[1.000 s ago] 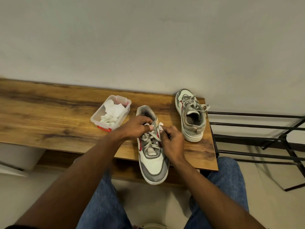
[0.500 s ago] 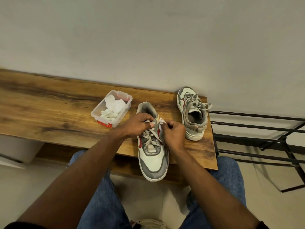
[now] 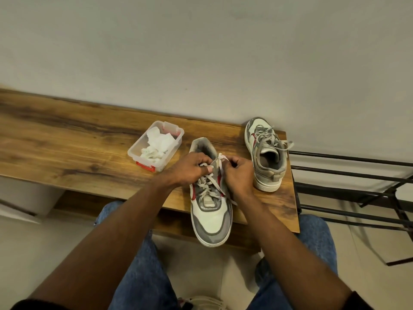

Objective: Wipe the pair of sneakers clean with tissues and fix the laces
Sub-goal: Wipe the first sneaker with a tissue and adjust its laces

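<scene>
Now near sneaker point(image 3: 210, 220) lengthwise, toe toward the person (both hands' fingers point(image 3: 202, 159) pinching its laces point(image 3: 207, 186)).

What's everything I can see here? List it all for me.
near sneaker: 1, white, grey and red, on the bench, toe over the front edge
far sneaker: 1, same colours, at the bench's right end by the wall
laces: grey-white, on the near sneaker
tissues: several, white, in the box
plastic box: 1, clear, red clips, left of the near sneaker
bench: 1, brown wood
metal rack: 1, black, right
left hand: pinching a lace
right hand: pinching a lace
</scene>
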